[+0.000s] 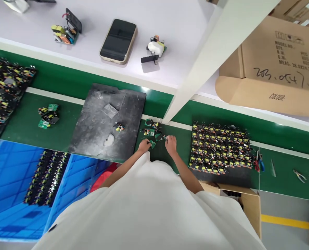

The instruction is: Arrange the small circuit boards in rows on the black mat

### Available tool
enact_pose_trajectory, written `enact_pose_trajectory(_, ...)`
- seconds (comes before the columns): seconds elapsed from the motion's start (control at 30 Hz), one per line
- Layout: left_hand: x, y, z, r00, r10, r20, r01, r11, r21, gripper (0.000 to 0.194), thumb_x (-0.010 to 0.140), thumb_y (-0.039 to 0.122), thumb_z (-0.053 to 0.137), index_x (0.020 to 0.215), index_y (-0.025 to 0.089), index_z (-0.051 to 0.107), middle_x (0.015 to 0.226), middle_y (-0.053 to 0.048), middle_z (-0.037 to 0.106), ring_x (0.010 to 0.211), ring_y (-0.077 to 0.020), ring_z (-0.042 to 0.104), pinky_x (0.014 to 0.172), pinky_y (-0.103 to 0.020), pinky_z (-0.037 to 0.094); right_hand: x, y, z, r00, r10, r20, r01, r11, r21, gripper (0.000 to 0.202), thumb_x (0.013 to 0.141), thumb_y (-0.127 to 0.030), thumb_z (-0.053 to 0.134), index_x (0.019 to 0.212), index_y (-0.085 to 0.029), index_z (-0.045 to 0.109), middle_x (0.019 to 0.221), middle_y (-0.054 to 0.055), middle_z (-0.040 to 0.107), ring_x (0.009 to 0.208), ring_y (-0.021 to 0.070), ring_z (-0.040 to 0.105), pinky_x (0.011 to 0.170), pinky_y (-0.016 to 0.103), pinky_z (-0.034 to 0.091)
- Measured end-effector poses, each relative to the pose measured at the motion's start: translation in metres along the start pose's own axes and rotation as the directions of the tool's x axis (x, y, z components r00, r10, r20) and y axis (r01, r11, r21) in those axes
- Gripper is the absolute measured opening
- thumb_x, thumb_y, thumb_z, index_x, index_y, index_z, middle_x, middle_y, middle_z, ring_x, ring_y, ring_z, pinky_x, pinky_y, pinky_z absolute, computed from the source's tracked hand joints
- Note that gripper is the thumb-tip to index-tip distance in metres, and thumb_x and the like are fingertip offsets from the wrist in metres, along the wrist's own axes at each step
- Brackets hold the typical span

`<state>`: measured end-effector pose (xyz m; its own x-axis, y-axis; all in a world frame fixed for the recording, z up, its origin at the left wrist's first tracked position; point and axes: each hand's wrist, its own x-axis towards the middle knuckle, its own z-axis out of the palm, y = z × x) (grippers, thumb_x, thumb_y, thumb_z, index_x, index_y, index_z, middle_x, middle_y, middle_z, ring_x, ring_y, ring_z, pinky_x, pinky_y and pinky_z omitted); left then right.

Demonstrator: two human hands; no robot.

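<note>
My left hand (144, 145) is closed on the edge of a small green circuit board (152, 144), close to my body at the bench edge. To its right, my right hand (170, 143) has its fingers pinched at a small part (165, 137), too small to name. Another green circuit board (158, 137) lies between the hands. Just beyond them are two more boards with parts on them, one circuit board (148, 132) nearer and one circuit board (151, 123) farther. All rest on the green bench mat (182, 144).
A black board (92, 118) lies left, bearing a circuit assembly (119, 127) and a white disc (109, 140). Right stands a dense array of circuit assemblies (220, 149), then pliers (299, 176). A white post (193, 76) rises ahead; a shelf holds a phone (119, 41). Blue crates (58, 187) stand below left.
</note>
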<state>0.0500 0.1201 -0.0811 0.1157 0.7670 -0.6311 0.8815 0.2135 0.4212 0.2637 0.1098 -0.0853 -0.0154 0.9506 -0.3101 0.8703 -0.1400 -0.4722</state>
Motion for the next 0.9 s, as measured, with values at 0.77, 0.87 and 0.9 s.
enact_pose_trajectory(0.77,-0.044,0.017,0.016,0.87,0.488,0.072,-0.483,0.812,0.327,0.036,0.093,0.036,0.059,0.123,0.016,0.057,0.13,-0.01,0.055,0.118,-0.0247,0.054,0.1,-0.049,0.046,-0.048,0.032,-0.002,0.973,-0.193,0.124,0.22,0.939,-0.264,0.031,0.095,-0.033,0.061,0.122,-0.019,0.059,0.133,0.009,0.053,0.12,0.0257,0.053,0.101,0.049,0.046)
enact_pose_trajectory(0.87,-0.052,0.01,0.017,0.853,0.504,0.134,-0.52,0.804,0.286,0.033,0.093,0.034,0.061,0.12,0.015,0.059,0.128,-0.01,0.056,0.116,-0.024,0.056,0.098,-0.048,0.048,-0.062,0.033,-0.008,0.941,-0.272,0.201,0.314,0.923,-0.222,0.029,0.095,-0.032,0.061,0.121,-0.02,0.059,0.137,0.008,0.051,0.123,0.026,0.05,0.104,0.049,0.043)
enact_pose_trajectory(0.9,-0.053,0.008,0.019,0.853,0.5,0.149,-0.522,0.811,0.265,0.032,0.093,0.034,0.06,0.119,0.015,0.059,0.128,-0.01,0.057,0.116,-0.0238,0.056,0.098,-0.047,0.048,-0.067,0.034,-0.008,0.941,-0.265,0.209,0.309,0.926,-0.215,0.03,0.095,-0.031,0.06,0.122,-0.02,0.059,0.137,0.009,0.051,0.124,0.0262,0.05,0.104,0.049,0.043)
